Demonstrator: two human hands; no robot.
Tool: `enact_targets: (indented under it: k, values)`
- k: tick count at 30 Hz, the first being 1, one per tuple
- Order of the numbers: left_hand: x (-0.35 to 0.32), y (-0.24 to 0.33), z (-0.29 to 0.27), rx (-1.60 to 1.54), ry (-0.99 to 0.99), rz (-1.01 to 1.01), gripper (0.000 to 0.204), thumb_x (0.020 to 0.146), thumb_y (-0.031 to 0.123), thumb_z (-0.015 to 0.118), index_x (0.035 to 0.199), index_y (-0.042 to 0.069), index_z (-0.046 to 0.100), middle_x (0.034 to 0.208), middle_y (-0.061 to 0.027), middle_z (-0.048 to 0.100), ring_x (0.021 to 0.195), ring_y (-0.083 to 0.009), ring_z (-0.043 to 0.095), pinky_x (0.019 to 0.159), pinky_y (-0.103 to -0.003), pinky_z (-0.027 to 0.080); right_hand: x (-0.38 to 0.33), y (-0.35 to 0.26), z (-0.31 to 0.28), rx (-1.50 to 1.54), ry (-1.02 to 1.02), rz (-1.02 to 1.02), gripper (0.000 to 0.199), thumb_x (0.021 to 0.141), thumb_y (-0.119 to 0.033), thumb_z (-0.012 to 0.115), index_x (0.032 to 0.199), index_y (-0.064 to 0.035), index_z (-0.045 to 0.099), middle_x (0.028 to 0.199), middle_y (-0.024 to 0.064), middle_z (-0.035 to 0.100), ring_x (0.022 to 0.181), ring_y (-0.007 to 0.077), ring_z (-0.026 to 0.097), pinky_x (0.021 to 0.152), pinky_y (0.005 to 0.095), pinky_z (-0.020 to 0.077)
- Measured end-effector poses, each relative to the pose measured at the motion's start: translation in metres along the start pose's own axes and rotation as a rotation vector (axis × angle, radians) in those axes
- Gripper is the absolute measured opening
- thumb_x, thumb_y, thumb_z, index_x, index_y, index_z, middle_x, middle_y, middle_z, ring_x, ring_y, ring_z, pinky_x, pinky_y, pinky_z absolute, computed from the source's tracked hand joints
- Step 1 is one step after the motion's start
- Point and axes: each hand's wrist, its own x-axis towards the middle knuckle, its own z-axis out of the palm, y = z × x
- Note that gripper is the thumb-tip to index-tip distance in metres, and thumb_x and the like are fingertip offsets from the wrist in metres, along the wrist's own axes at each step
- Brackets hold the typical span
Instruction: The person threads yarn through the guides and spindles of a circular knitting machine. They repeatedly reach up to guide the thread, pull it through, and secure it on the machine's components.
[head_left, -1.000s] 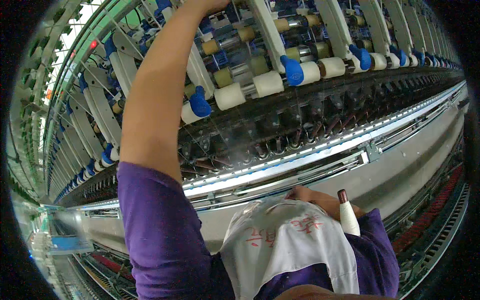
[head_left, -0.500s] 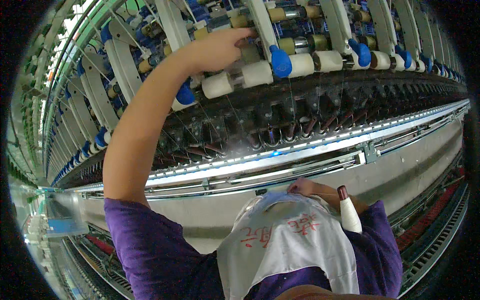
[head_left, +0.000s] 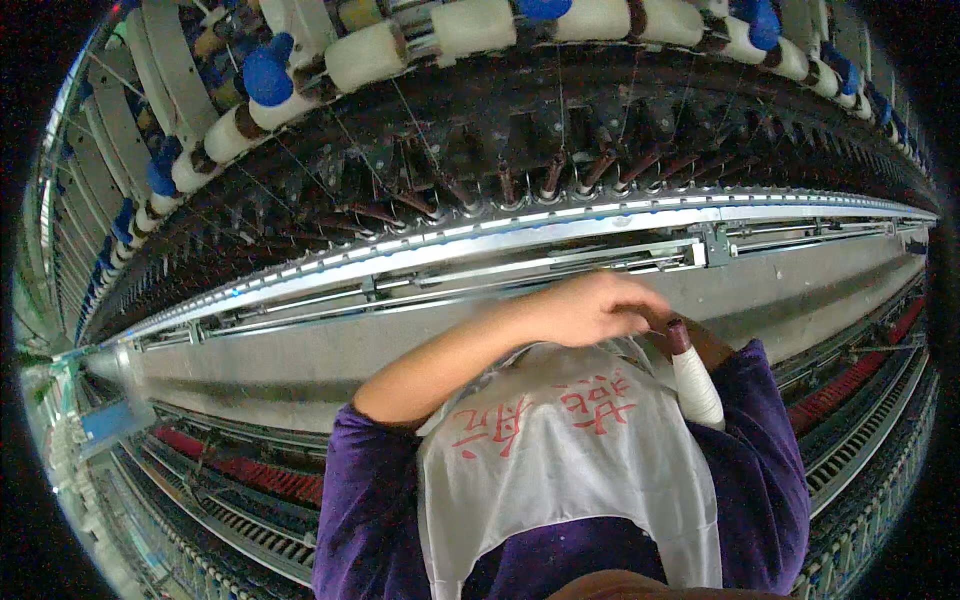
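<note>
left grip [head_left: 598,308] just beside white yarn bobbin [head_left: 697,385]

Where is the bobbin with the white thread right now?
In the head view, the bobbin is right of centre, between the white apron and the purple right sleeve, with its brown tip up.
</note>
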Motion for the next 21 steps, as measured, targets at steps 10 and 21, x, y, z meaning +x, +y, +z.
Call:
enact_targets:
  k: [10, 21]
  values:
    - [-0.100, -0.119, -0.032, -0.241, 0.492, -0.340, 0.011, 0.084, 0.010, 0.061, 0.089, 0.003, 0.067, 0.085, -0.0034, 0.066, 0.075, -0.0098, 0.058, 0.069, -0.024, 0.047, -0.004, 0.012, -0.038, -0.074, 0.022, 0.366, 0.017, 0.074, -0.026, 0.059, 0.078, -0.0110, 0.067, 0.074, 0.0080, 0.065, 0.071, 0.0259, 0.063, 0.064, 0.0385, 0.0489]
    - [-0.132, -0.204, -0.036, 0.415, 1.050, -0.362, 0.016, 0.084, 0.018, 0.061, 0.086, 0.002, 0.064, 0.064, -0.0047, 0.057, 0.057, -0.0074, 0.048, 0.054, -0.023, 0.040, 0.003, -0.120, -0.073, 0.670, 0.221, 0.158, 0.031, 0.085, -0.015, 0.060, 0.115, -0.0087, 0.055, 0.095, 0.0048, 0.062, 0.079, 0.0117, 0.059, 0.072, 0.0287, 0.0483]
